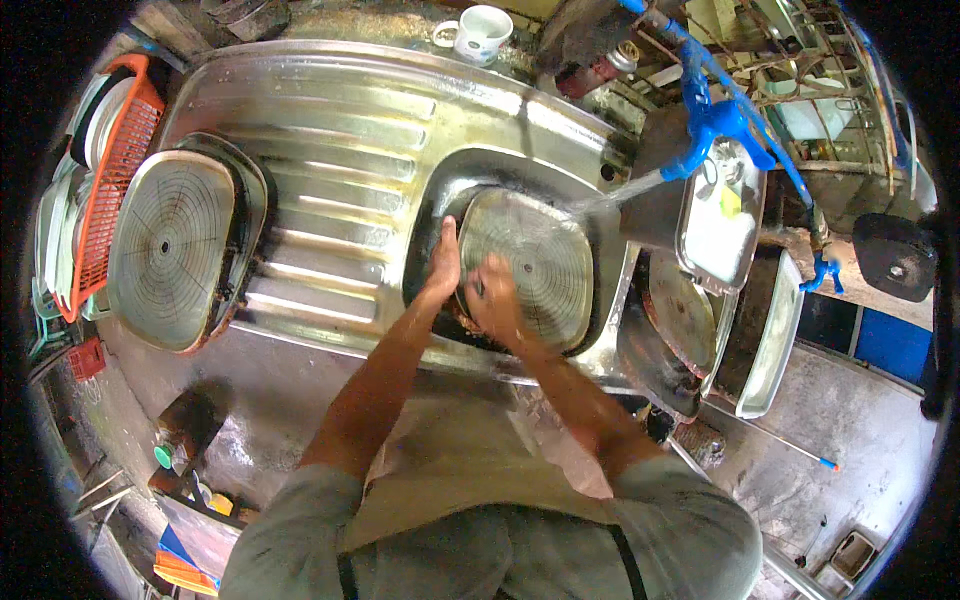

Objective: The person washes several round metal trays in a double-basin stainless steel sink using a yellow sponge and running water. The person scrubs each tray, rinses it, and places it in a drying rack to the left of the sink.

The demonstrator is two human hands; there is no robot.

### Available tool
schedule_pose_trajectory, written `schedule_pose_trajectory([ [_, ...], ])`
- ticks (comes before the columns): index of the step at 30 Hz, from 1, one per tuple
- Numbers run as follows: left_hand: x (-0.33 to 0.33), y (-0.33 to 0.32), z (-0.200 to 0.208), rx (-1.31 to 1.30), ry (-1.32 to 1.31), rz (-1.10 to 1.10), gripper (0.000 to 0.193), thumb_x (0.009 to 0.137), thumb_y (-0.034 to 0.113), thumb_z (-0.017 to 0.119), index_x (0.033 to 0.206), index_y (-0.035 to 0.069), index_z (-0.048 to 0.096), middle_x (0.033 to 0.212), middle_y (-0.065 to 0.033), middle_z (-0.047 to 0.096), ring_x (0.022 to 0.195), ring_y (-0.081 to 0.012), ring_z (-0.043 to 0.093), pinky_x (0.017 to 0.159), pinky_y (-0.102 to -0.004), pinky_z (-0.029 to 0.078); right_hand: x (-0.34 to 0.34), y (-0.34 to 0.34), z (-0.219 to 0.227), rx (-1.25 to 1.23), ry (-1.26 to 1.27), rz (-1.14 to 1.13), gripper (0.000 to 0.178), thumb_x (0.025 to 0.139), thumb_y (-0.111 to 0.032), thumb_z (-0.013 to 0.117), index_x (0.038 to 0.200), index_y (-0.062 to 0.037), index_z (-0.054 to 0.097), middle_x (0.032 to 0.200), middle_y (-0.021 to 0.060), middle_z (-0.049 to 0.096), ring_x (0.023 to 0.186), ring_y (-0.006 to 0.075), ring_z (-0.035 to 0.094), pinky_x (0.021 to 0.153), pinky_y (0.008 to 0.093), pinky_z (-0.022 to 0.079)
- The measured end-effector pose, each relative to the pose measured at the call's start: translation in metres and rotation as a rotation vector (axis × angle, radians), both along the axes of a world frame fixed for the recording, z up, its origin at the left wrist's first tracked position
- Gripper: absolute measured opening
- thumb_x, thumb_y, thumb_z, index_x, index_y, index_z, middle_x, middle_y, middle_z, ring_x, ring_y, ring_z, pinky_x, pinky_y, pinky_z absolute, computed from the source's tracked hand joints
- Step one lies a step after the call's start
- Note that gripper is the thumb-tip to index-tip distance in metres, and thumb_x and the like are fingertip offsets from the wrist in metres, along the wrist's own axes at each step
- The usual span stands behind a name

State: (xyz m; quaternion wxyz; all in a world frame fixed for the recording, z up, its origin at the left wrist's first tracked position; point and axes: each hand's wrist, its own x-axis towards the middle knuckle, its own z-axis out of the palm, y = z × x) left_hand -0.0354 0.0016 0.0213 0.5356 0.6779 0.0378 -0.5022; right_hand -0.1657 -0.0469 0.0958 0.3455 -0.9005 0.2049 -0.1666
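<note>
A rounded rectangular metal pan point(540, 265), marked with fine rings and radiating lines, sits in the basin of the steel sink point(420, 180). My left hand point(443, 262) grips its left edge, with a finger stretched upward along the rim. Over the pan's lower left part is my right hand point(493, 298), smeared by motion. Its fingers look bent, but whether they hold anything is unclear. Water point(615, 192) runs from the blue tap point(715, 130) onto the pan's upper right.
Similar pans point(170, 250) are stacked on the left of the drainboard, beside an orange dish basket point(115, 190). A white mug point(482, 35) stands behind the sink. On the right are a soapy container point(718, 225), another pan point(680, 310) and a pale tray point(772, 340).
</note>
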Motion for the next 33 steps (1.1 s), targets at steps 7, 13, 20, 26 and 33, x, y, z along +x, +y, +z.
schedule_pose_trajectory([
  [7, 0.006, -0.001, 0.003, -0.07, -0.314, -0.033, 0.082, 0.102, 0.062, 0.029, 0.137, -0.009, 0.051, 0.143, -0.0285, 0.05, 0.136, -0.0387, 0.044, 0.114, -0.0422, 0.031, 0.075, -0.116, -0.079, -0.309, -0.002, -0.333, 0.009, 0.073, -0.004, 0.065, 0.077, 0.0008, 0.059, 0.092, 0.0214, 0.059, 0.094, 0.0428, 0.054, 0.087, 0.0509, 0.044],
  [13, 0.013, -0.002, 0.002, -0.06, -0.338, -0.076, 0.082, 0.102, 0.062, 0.027, 0.136, -0.009, 0.051, 0.142, -0.0308, 0.049, 0.137, -0.042, 0.042, 0.113, -0.0451, 0.031, 0.079, -0.073, -0.053, -0.161, -0.074, -0.157, 0.008, 0.076, -0.004, 0.064, 0.078, 0.0021, 0.06, 0.09, 0.0234, 0.058, 0.093, 0.043, 0.053, 0.086, 0.0515, 0.042],
  [20, 0.01, -0.005, -0.022, -0.035, -0.253, -0.027, 0.085, 0.1, 0.065, 0.025, 0.143, -0.005, 0.046, 0.149, -0.0271, 0.043, 0.142, -0.0386, 0.037, 0.117, -0.0427, 0.027, 0.048, -0.033, -0.048, -0.212, -0.087, -0.081, 0.009, 0.077, 0.003, 0.064, 0.085, 0.0009, 0.059, 0.091, 0.0237, 0.054, 0.09, 0.043, 0.05, 0.083, 0.051, 0.041],
  [26, 0.017, -0.002, -0.028, -0.101, -0.384, -0.139, 0.078, 0.102, 0.061, 0.031, 0.135, -0.006, 0.054, 0.141, -0.0268, 0.053, 0.134, -0.0392, 0.046, 0.112, -0.0427, 0.033, -0.112, -0.086, 0.004, 0.047, 0.281, 0.026, 0.016, 0.078, 0.006, 0.065, 0.089, -0.0029, 0.058, 0.096, 0.0183, 0.056, 0.094, 0.0402, 0.051, 0.083, 0.0485, 0.04],
  [33, 0.019, -0.014, 0.015, -0.192, -0.314, -0.076, 0.075, 0.104, 0.058, 0.033, 0.126, -0.01, 0.057, 0.129, -0.0266, 0.06, 0.121, -0.0325, 0.054, 0.105, -0.04, 0.038, 0.013, -0.099, -0.046, -0.441, 0.255, -0.208, 0.015, 0.085, -0.013, 0.058, 0.091, 0.0013, 0.058, 0.095, 0.0254, 0.056, 0.094, 0.0436, 0.051, 0.086, 0.0529, 0.04],
])
